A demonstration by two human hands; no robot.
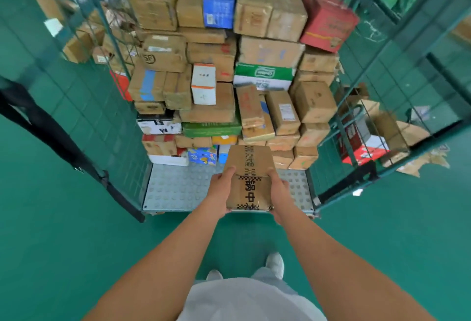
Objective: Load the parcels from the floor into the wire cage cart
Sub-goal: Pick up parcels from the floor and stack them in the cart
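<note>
I hold a brown cardboard parcel [248, 167] with black printed tape between both hands, over the front of the cart's studded metal floor [175, 188]. My left hand [220, 190] grips its left side, thumb on top. My right hand [279, 189] grips its right side. The green wire cage cart [356, 122] stands open toward me, its back stacked high with several parcels [211, 66], mostly brown boxes plus blue, red, white and green ones.
Green wire side panels [84, 96] flank the opening left and right. More boxes lie on the green floor outside the right panel [369, 142] and behind the left one [76, 45]. A black strap [58, 139] hangs along the left panel. My shoes [275, 264] stand before the cart.
</note>
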